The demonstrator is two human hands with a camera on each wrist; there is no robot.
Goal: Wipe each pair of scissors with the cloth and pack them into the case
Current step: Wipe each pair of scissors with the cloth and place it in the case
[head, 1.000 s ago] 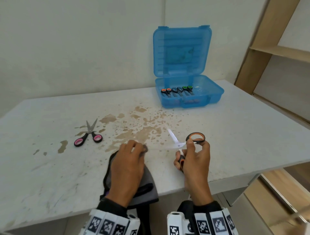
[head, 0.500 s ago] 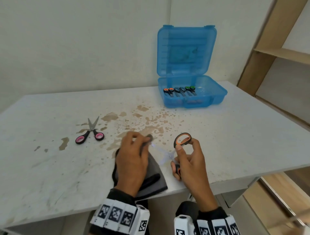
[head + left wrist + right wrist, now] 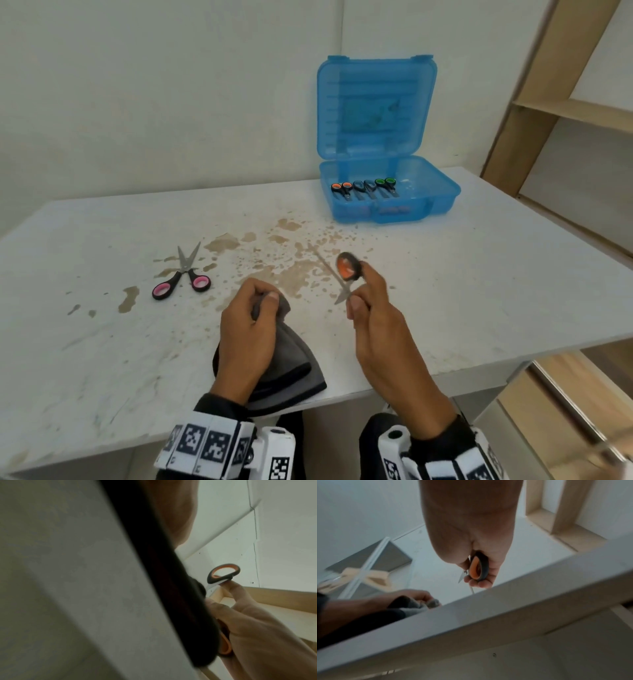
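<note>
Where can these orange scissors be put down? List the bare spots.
Bare: table right of the right hand, below the blue case; also the near-left corner. Crowded: pink scissors, cloth under the left hand.

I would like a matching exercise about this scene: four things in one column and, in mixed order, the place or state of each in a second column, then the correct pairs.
Things:
1. pink-handled scissors
2. orange-handled scissors
3. grey cloth
4. blue plastic case

Places or states:
A. lid standing open, at the far side of the white table
B. held in the right hand
C. lying alone on the table, blades parted
D. gripped by the left hand at the table's near edge

Pairs: 1-C, 2-B, 3-D, 4-A
</note>
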